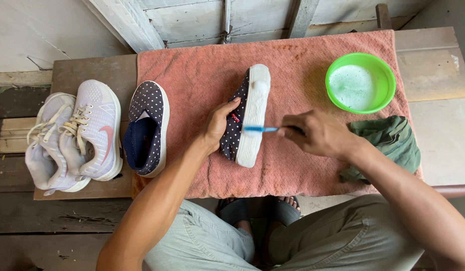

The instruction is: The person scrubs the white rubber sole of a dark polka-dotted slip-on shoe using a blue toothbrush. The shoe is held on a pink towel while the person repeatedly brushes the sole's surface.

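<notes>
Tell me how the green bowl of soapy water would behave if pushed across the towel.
The green bowl looks like thin plastic, so probably light. The foamy water inside would likely slosh or spill. The towel beneath looks rough, so the bowl may drag and tip rather than slide.

free: bare towel (202, 75) | blocked right: green bowl (360, 83), green cloth (388, 143)

Small red label (235, 118) on the polka-dot shoe (231, 131).
</notes>
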